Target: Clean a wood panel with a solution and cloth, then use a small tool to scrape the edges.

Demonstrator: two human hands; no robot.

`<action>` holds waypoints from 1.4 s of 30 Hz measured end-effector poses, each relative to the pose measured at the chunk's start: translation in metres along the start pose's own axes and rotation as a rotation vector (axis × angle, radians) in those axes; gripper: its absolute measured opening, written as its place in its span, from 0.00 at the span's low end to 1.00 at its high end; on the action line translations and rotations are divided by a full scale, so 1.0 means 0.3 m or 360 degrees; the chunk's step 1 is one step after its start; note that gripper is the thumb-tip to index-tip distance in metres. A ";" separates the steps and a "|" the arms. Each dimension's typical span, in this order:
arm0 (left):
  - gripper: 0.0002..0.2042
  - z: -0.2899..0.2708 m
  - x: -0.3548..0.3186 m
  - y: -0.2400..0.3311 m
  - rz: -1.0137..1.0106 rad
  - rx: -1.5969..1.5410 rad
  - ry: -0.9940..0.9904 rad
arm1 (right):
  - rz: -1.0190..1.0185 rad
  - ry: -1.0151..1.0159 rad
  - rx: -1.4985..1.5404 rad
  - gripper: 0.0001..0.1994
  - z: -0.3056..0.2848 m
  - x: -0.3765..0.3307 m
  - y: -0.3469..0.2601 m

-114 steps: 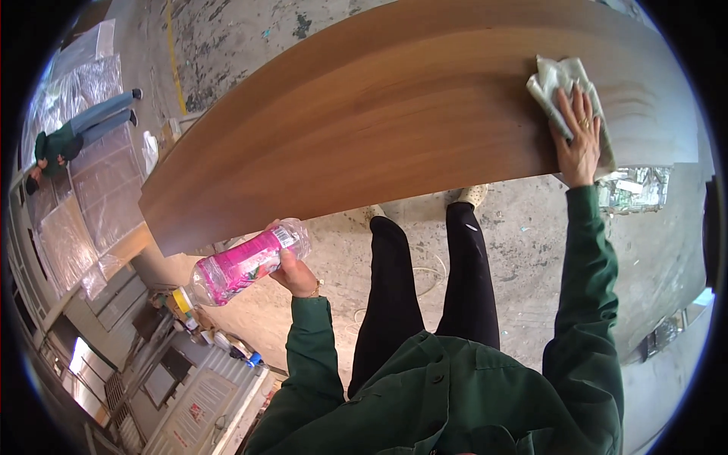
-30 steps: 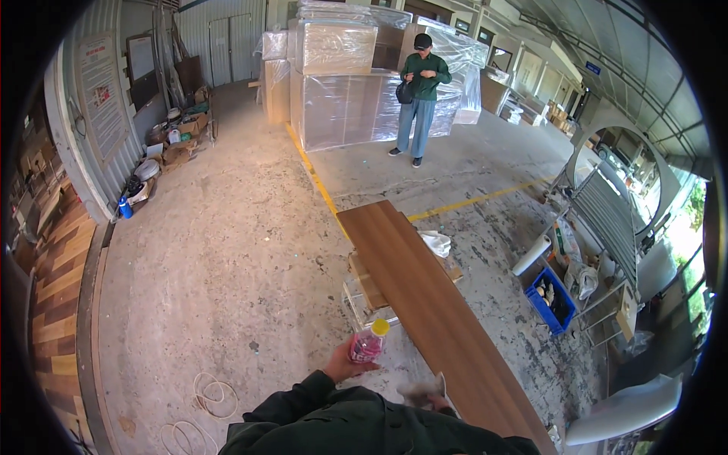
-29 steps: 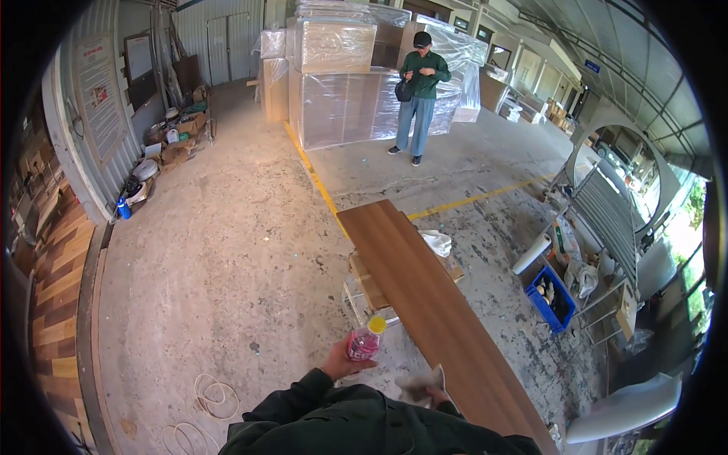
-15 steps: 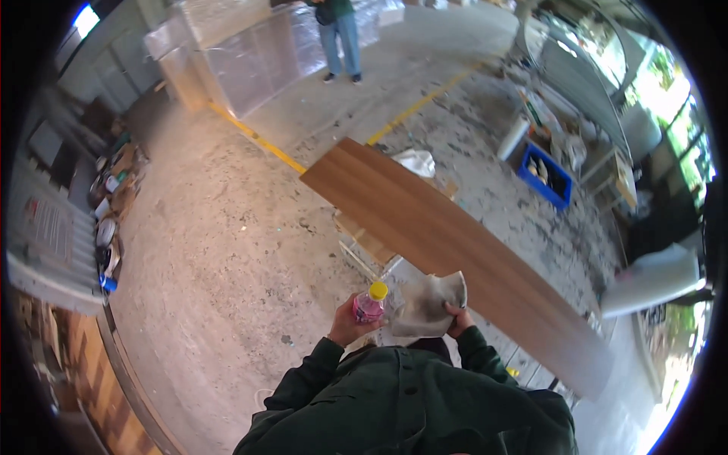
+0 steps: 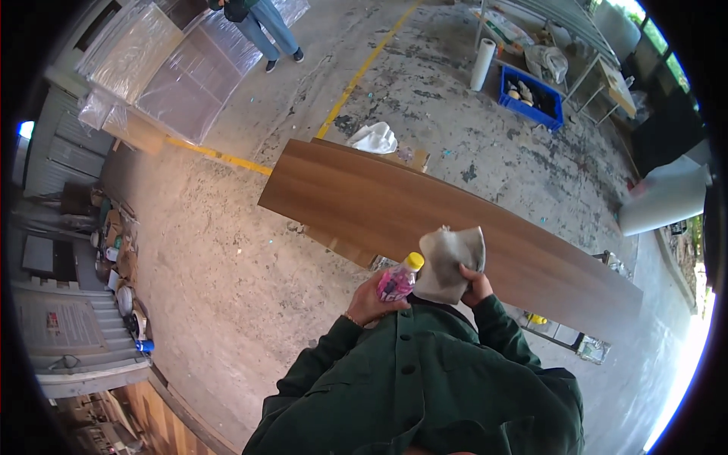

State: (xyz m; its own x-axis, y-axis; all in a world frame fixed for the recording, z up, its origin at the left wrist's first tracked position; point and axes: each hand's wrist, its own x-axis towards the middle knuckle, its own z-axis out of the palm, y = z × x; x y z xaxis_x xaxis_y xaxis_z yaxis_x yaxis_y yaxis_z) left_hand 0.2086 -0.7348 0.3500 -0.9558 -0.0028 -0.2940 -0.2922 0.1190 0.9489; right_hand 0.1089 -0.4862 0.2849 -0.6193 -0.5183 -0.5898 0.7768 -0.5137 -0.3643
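left hand (image 5: pixel 369 302): is gripping the bottle (image 5: pixel 395 283), tilting it near the close edge of the board (image 5: pixel 364 197)
right hand (image 5: pixel 475 287): is gripping the cloth (image 5: pixel 446 264) by its side
cloth: is no longer lying on the board's right end, so no rubbing is happening now

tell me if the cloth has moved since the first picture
Yes. Against the brown board, the cloth in the right hand has moved left: from near the board's right end to overlapping its middle, beside the bottle.
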 end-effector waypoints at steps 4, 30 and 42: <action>0.32 -0.042 0.127 0.122 0.0110 0.0586 0.0011 | -0.0047 -0.0110 -0.0062 0.23 0.112 0.127 -0.072; 0.31 -0.705 0.447 0.199 -0.0185 0.1627 -0.0585 | -0.0193 0.0199 0.0407 0.19 0.493 0.529 0.262; 0.37 -0.658 0.584 -0.155 0.0204 0.0669 -0.0473 | -0.0445 0.0585 0.0815 0.21 0.284 0.492 0.214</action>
State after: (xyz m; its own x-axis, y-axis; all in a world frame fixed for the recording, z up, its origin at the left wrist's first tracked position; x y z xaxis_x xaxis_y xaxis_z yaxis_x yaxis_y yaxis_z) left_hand 0.0482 -0.9368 0.2771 -0.9149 0.3121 -0.2560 -0.0768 0.4881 0.8694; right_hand 0.0576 -0.6539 0.2359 -0.6396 -0.1000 -0.7622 0.3854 -0.8996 -0.2054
